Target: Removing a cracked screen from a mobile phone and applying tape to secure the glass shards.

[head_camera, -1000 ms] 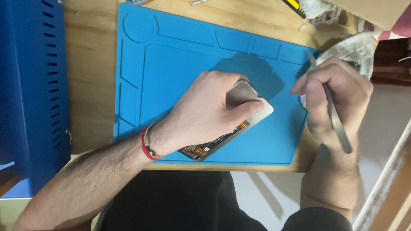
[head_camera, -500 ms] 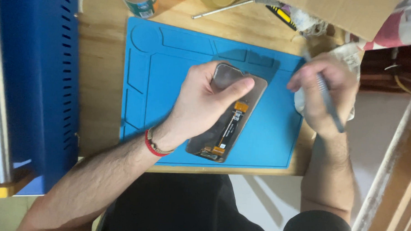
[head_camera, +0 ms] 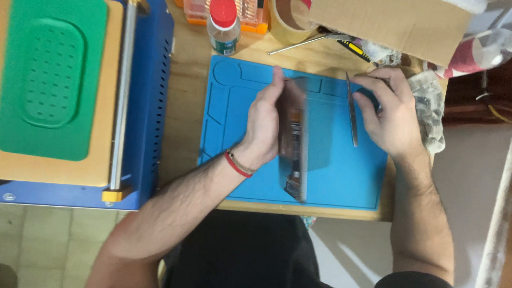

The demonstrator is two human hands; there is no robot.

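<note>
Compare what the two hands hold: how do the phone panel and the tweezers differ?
The phone panel is wide, flat and dark with orange parts; the tweezers are thin, pointed grey metal. The left hand holds the panel tilted on edge; the right hand holds the tweezers nearly flat. Both lie lengthwise above the blue mat.

— What's on the mat (head_camera: 334, 175)?
— A phone (head_camera: 294, 141), held on edge in the left hand (head_camera: 263, 124); right of it, tweezers (head_camera: 352, 110) in the right hand (head_camera: 389, 112).
— And round it?
— Machine (head_camera: 70, 92) to the left. On the far side a bottle (head_camera: 223, 25), tape (head_camera: 290, 17), and a box (head_camera: 393, 21) far right.
</note>
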